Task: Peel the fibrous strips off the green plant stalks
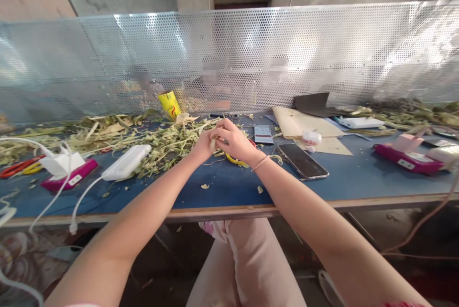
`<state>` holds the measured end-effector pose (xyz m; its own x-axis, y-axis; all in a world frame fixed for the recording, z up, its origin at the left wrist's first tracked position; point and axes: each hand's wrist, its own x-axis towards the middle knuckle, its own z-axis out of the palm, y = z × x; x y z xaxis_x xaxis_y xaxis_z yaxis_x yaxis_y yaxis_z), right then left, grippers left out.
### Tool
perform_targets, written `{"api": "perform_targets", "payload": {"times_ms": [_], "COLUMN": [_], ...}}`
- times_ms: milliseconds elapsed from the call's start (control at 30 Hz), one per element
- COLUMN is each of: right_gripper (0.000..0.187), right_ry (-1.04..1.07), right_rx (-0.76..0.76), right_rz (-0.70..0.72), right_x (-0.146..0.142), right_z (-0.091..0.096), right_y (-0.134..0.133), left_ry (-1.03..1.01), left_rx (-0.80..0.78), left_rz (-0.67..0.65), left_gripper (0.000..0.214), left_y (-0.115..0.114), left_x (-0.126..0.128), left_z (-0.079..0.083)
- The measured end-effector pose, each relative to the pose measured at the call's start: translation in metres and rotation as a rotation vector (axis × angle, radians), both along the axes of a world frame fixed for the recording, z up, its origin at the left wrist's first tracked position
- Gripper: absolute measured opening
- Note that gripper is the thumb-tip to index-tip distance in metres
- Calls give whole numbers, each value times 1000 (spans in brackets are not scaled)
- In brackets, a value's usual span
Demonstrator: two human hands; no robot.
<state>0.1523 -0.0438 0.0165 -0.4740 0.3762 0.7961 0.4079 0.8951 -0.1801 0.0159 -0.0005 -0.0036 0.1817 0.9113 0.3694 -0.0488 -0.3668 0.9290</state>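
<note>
At the middle of the blue counter (229, 187), as the head camera sees it, both hands meet just above the surface. The left hand (205, 144) is closed around a pale stalk piece (213, 144), and only a short end of it shows between the hands. The right hand (234, 140) curls over it from the other side, fingertips pinched on the same piece, with a thin bracelet (260, 163) on that wrist. The piece sits inside the double grip, off the counter, just above a yellow looped object (233, 158); I cannot tell what that object is.

Judging progress from how things lie, a broad heap of green-yellow shreds (158, 142) spreads left of and behind the hands, reaching almost up to them. That suggests a good deal of stripping is done. More rough stalks (405, 111) are piled at the far right against the perforated screen (322, 53), well apart from the hands. They look unworked, so plenty seems left.

Near the hands lie a dark phone (303, 161) to the right and a white power bank (126, 161) with its cable to the left. A pink device (68, 178) lies beyond the power bank.
</note>
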Motion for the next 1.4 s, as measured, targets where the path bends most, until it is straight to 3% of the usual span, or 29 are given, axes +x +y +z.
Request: {"api": "perform_targets", "payload": {"times_ms": [133,333,500,667,800,933,1100,1233,1400], "right_gripper": [8,14,22,12,15,21,25,19,18], "right_ry": [282,709,820,604,302,36,-94,-121,73], "right_rx": [-276,-610,-749,-624,-347,-95,64,65,-164], "right_rz": [23,125,298,289,145,47,-45,-61,-92], "right_x": [0,3,7,12,14,15,13,9,3], "right_z": [1,2,2,2,0,-4,-8,-7,-8], "right_y": [2,12,16,13,11,12,13,11,14], "left_ry": [322,191,153,56,0,60,159,234,243], "left_rx": [131,108,41,2,-19,16,89,148,61], "left_rz": [38,-139,-191,-179,-138,-80,-2,56,16], "left_gripper": [15,28,28,35,35,29,24,23,21], "left_y": [-17,-25,-26,-27,-25,-22,-21,-21,-22], "left_x": [-1,0,1,1,-2,-3,-2,-1,0], "left_z": [10,17,18,21,21,18,15,17,17]}}
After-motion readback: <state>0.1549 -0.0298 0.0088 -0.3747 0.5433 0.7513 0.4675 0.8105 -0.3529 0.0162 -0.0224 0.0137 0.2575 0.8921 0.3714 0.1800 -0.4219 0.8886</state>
